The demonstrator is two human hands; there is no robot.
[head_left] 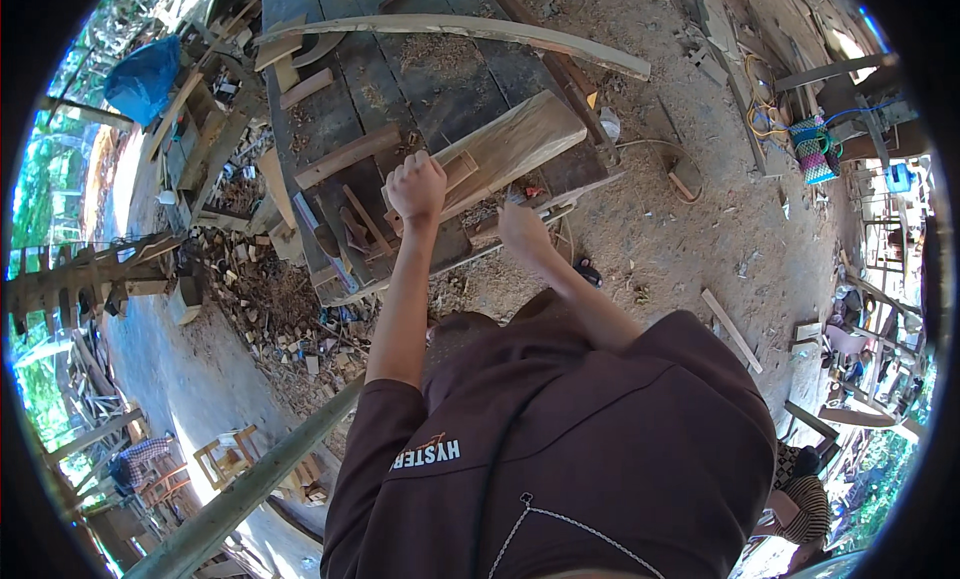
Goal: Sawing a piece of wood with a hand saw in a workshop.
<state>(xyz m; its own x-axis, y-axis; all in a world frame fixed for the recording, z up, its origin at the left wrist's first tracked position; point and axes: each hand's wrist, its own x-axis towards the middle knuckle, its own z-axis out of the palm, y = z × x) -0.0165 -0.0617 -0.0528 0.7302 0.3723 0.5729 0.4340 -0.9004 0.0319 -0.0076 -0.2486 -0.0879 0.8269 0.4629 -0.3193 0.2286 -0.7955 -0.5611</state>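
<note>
In the head view, a thick pale plank (535,139) lies slanted across the dark table (460,87). At its left end the left hand (415,187) is clenched on a brown wooden block (460,169) resting on the plank. The right hand (523,229) is curled just on the plank's near side; I cannot tell whether it grips anything. Beyond the plank lies a long curved strip (450,25); left of it, a shorter board (347,157).

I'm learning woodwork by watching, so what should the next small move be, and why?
I'd probably bring the right hand to the small wooden block to help steady it: the left hand appears closed over one end, the block lies over the pale plank, and the right hand is apart from the block.
</note>
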